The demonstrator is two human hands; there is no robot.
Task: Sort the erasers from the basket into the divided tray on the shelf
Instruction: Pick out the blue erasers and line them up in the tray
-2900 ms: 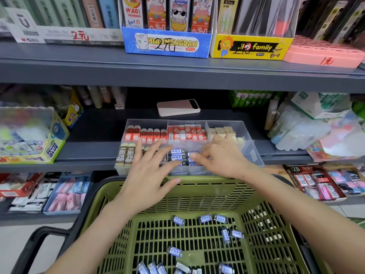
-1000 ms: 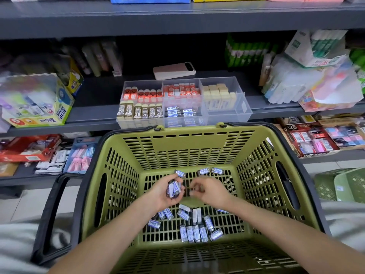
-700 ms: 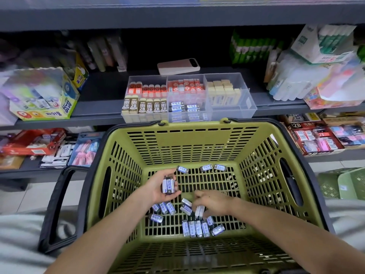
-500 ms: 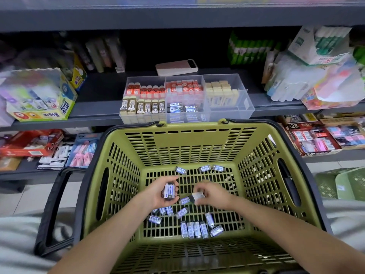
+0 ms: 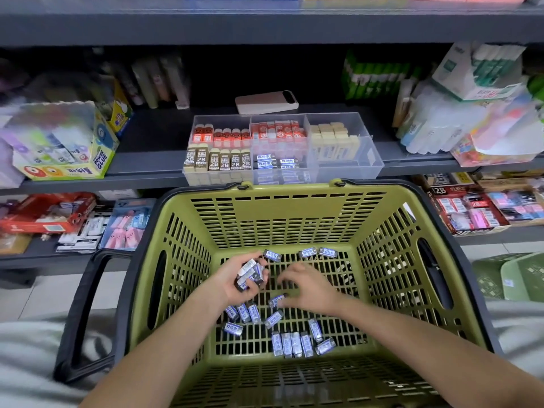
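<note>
The green basket (image 5: 294, 193) stands in front of me below the shelf. Several small blue-and-white erasers (image 5: 290, 344) lie loose on its slatted floor, with three more erasers (image 5: 312, 252) near the far wall. My left hand (image 5: 235, 285) grips a bundle of erasers (image 5: 250, 272) above the floor. Beside it, my right hand (image 5: 312, 291) hovers low with fingers spread, its thumb tip touching one eraser (image 5: 276, 300). The clear divided tray (image 5: 374, 167) sits on the shelf beyond, holding red, 2B, cream and blue erasers in separate compartments.
A pink flat device (image 5: 266, 103) lies behind the tray. A glue box (image 5: 61, 148) stands on the shelf to the left and plastic packs (image 5: 459, 122) to the right. The basket's black handle (image 5: 85, 313) hangs at the left. Eraser boxes (image 5: 471, 213) fill the lower shelf.
My hands left the tray and went down into the basket. The right hand passed an eraser to the left hand's bundle, then dropped towards another eraser on the floor.
</note>
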